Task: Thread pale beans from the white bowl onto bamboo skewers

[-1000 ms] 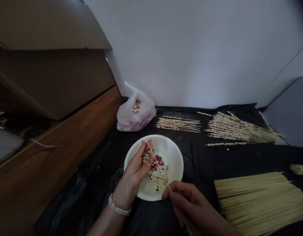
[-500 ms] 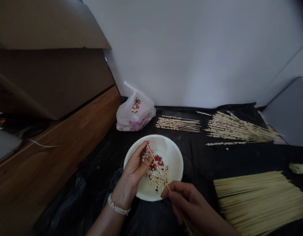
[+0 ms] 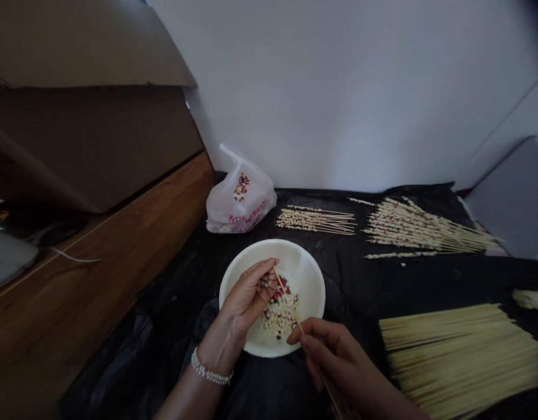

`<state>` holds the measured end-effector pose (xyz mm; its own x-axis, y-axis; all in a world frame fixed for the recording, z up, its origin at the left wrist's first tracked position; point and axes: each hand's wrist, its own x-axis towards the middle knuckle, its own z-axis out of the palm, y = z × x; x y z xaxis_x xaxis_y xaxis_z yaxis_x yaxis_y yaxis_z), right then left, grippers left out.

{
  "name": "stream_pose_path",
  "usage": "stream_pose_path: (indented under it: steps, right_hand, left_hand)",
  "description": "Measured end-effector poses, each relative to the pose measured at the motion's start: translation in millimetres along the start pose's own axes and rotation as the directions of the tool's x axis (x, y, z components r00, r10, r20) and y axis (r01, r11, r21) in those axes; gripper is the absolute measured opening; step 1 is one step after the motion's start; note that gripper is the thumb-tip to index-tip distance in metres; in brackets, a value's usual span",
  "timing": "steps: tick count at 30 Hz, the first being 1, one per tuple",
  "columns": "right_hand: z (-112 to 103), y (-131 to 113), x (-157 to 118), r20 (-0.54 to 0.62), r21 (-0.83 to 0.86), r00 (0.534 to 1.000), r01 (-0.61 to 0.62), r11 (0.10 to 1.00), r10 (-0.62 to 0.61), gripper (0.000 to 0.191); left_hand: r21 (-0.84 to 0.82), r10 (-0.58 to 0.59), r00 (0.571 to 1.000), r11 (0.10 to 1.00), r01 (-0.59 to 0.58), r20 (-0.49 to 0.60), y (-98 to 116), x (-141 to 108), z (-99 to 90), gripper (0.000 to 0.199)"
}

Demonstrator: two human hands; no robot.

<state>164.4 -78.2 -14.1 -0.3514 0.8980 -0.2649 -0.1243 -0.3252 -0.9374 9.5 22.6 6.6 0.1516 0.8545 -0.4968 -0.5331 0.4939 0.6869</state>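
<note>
A white bowl (image 3: 315, 280) holds small pale and reddish pieces (image 3: 280, 318) at its bottom. Over its left side is my left hand (image 3: 253, 291), with several pieces in its curled fingers; thumb and fingertip meet at the upper end of a thin wooden stick (image 3: 281, 282). My right hand (image 3: 332, 353) pinches the same stick lower down, at the bowl's right front edge. The stick slants down to the right between both hands, its lower end passing beneath my right hand.
A white plastic bag (image 3: 242, 204) stands behind the bowl. Threaded skewers lie in a small group (image 3: 315, 220) and a larger pile (image 3: 417, 227) at the back right. Bare sticks (image 3: 461, 356) cover the front right. Cardboard boxes (image 3: 94, 140) rise at left.
The fingertips of my left hand have moved slightly right and down, and the stick's upper end with them. My right hand has barely moved.
</note>
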Motion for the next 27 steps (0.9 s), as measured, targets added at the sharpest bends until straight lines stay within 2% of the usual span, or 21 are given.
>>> stream_pose_path:
  steps: [7,13,19,24,27]
  right_hand:
    - [-3,1,0,-0.027,-0.044,0.999,0.035,0.998,-0.037,0.043]
    - [-5,3,-2,-0.039,-0.035,0.996,0.083,0.996,-0.084,0.035]
    - [-6,1,-1,-0.073,-0.011,0.995,0.071,0.997,-0.072,0.035]
    - [-10,-1,-1,-0.050,0.010,0.998,0.027,1.000,-0.026,0.036]
    - [-11,-1,-2,-0.053,0.015,0.998,0.030,0.999,-0.029,0.035]
  left_hand:
    - [0.118,-0.016,0.984,0.993,-0.005,0.179,-2,-9,2.4,0.009]
    - [0.189,-0.061,0.963,0.982,0.011,0.262,-4,-9,-1.0,0.011]
    - [0.274,-0.095,0.951,0.962,0.011,0.294,-8,-12,-0.8,0.013]
    - [0.160,-0.126,0.949,0.984,0.082,0.289,-8,-13,2.6,0.025]
    - [0.125,-0.125,0.952,0.988,0.093,0.280,-8,-13,3.6,0.024]
